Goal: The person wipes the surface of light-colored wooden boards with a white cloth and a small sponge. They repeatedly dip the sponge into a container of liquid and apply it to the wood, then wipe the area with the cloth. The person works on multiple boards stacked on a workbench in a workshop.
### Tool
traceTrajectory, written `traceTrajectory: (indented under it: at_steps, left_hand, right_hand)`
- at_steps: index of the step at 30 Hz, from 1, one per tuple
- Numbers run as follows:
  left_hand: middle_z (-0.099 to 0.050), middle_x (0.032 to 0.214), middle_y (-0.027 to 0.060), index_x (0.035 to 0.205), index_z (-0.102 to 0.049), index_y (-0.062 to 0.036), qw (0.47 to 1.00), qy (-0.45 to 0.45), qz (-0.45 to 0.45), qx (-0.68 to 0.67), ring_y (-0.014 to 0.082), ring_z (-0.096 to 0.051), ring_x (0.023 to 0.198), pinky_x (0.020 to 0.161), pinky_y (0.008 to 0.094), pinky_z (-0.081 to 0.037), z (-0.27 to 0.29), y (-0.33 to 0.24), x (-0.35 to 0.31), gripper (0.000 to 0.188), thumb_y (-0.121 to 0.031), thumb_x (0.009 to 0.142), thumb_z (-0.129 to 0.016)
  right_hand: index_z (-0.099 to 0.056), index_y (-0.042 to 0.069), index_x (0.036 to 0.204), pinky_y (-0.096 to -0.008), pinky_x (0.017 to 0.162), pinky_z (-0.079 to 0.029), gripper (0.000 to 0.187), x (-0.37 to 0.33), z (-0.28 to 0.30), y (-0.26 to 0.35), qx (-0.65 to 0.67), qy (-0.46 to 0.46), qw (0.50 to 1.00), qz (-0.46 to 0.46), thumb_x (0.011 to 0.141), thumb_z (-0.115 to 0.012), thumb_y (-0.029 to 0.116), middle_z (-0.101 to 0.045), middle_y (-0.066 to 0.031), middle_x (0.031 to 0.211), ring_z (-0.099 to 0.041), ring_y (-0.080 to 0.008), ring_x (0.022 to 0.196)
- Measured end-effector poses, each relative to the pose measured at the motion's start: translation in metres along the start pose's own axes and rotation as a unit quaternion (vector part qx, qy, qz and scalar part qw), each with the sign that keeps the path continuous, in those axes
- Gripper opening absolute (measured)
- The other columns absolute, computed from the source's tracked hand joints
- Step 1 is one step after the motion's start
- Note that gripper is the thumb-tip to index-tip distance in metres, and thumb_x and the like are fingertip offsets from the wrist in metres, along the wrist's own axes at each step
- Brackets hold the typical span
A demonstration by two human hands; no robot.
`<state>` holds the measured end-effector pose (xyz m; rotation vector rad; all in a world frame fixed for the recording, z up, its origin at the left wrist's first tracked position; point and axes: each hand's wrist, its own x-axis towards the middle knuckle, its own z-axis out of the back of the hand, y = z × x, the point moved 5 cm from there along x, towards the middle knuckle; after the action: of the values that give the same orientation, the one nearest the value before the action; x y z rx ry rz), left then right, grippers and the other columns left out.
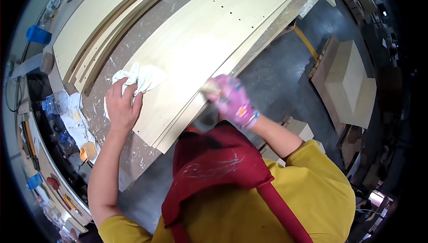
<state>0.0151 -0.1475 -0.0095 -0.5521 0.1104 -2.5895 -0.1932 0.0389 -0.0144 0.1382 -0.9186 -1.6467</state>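
Observation:
A pale wooden panel (191,51) with a curved left edge and several small dark holes lies on the worktable, on top of at least one more panel. Bare, my left hand (122,107) rests at its near left edge, its fingers closed over a crumpled white cloth (145,77). My right hand (234,102) wears a pink patterned glove and is smeared by motion at the panel's right edge. Its fingers are closed round a small tan object (211,89), too blurred to name.
Curved wooden panels (102,16) are stacked at the table's far left. The grey, paint-spotted tabletop (133,154) shows beneath. Left stand a clear plastic bottle (55,103), a stained white rag (80,125) and a blue container (39,34). More boards (352,82) stand on the floor at right.

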Motion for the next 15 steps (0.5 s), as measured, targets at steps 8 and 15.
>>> traceTrajectory:
  at_steps: [8,15]
  left_hand:
    - [-0.057,0.114,0.0152,0.097,-0.063,-0.0079,1.0,0.009,0.018,-0.009,0.0334,-0.054,0.105,0.084,0.0425,-0.04,0.002,0.001,-0.002,0.024,-0.021,0.077,-0.068]
    - [-0.056,0.116,0.016,0.097,-0.063,-0.0078,0.999,0.025,0.028,0.004,0.0341,-0.053,0.108,0.089,0.0439,-0.039,-0.001,0.004,-0.004,0.024,-0.021,0.077,-0.066]
  right_hand:
    - [-0.066,0.014,0.104,-0.0369,0.08,-0.046,0.021,0.007,0.022,-0.029,0.075,-0.071,0.987,-0.125,0.086,-0.062,0.024,-0.064,-0.0088,0.101,-0.061,-0.0249,0.088]
    - [-0.065,0.014,0.104,-0.0327,0.08,-0.046,0.022,-0.015,-0.018,0.014,0.037,0.138,0.99,0.014,0.086,-0.063,0.026,-0.061,-0.0086,0.102,-0.063,-0.0223,0.085]
